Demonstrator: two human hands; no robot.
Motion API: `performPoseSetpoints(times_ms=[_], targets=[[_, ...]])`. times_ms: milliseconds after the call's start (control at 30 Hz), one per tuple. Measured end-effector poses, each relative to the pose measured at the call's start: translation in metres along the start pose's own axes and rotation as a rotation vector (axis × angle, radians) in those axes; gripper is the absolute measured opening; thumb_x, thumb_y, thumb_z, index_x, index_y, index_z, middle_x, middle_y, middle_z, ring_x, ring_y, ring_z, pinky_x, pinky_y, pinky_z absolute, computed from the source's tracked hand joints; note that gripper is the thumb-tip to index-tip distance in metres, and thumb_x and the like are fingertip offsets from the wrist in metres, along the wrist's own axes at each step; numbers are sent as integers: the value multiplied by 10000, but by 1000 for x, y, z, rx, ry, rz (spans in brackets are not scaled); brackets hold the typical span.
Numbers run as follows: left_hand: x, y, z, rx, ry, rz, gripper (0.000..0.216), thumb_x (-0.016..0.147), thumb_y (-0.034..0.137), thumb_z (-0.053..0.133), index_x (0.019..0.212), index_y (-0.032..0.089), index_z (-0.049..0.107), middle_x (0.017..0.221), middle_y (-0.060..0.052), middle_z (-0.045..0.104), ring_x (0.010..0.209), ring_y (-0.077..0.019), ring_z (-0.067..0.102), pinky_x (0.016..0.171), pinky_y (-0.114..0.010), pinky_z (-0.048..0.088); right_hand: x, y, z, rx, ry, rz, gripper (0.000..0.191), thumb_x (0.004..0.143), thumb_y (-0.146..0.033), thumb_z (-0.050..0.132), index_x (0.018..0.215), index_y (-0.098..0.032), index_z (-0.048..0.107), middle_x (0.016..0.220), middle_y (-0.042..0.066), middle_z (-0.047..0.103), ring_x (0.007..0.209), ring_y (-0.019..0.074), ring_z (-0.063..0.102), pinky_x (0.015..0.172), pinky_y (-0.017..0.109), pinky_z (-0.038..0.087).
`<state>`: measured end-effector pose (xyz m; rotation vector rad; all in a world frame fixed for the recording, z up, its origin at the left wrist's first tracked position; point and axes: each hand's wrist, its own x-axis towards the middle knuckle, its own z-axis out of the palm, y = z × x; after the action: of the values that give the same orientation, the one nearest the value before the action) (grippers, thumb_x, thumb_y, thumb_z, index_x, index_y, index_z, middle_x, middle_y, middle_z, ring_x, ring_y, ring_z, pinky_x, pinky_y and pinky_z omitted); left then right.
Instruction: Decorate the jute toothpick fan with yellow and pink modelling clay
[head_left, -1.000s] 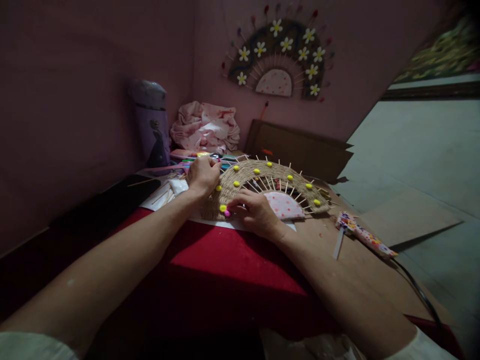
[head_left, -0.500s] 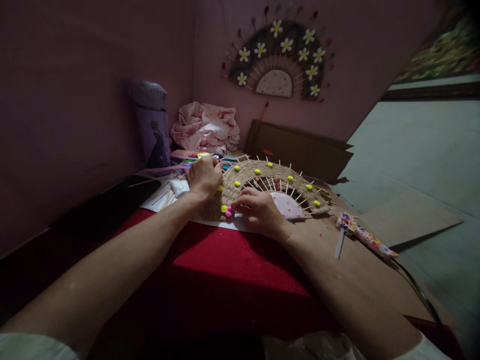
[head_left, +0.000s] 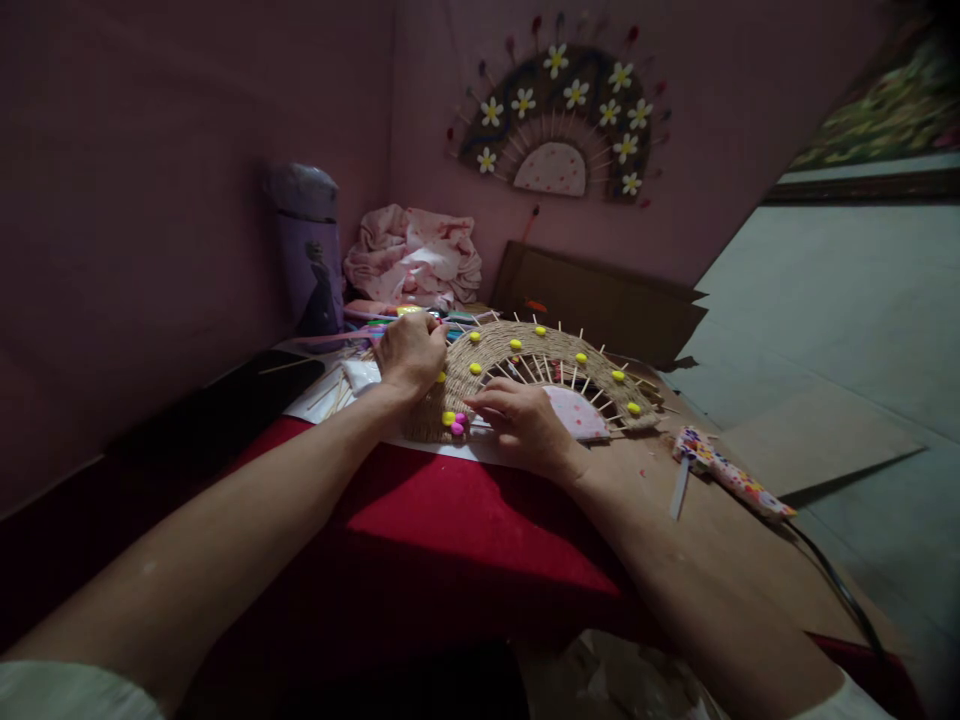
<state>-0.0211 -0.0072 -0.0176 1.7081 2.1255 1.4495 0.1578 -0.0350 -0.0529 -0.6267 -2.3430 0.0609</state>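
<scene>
A half-round fan woven of jute cord lies on the table, with wooden sticks poking out of its rim and several yellow beads glued on it. My left hand rests curled on the fan's left end and presses it down. My right hand lies on the lower left part with its fingers together beside a pair of pink beads next to a yellow bead. Whether the fingers grip a bead is hidden. A pink dotted half-disc forms the fan's centre.
A patterned glue gun with a black cord lies right of the fan. A purple bottle, a pink cloth bundle and coloured pens stand at the back. A finished flowered fan hangs on the wall. A red cloth covers the table.
My right hand's fingers have crept slightly left along the fan toward the pink beads. The left hand has stayed on the fan's left end.
</scene>
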Motion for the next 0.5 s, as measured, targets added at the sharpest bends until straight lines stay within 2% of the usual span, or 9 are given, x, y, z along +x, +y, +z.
performPoseSetpoints(times_ms=[133, 367, 500], targets=[[0, 0, 0, -6, 13, 3, 255, 853, 406, 592, 748, 224, 737, 804, -108, 747, 797, -258, 674, 677, -344, 428, 0, -1, -6, -77, -54, -45, 307, 720, -63, 621, 931, -220, 780, 882, 40, 694, 718, 130, 612, 617, 251, 466], [1, -2, 3, -14, 7, 6, 266, 850, 418, 586, 753, 222, 737, 791, -105, 745, 797, -271, 675, 673, -352, 421, 1, -6, -7, -215, -103, -62, 270, 734, -91, 650, 886, -261, 795, 865, 24, 713, 723, 139, 612, 606, 265, 431], [1, -3, 3, -54, 18, 19, 257, 846, 410, 587, 749, 219, 728, 748, -90, 732, 753, -250, 663, 662, -339, 414, 0, -4, -7, -168, -51, -40, 265, 733, -95, 647, 901, -237, 795, 881, 35, 722, 738, 146, 632, 626, 274, 466]])
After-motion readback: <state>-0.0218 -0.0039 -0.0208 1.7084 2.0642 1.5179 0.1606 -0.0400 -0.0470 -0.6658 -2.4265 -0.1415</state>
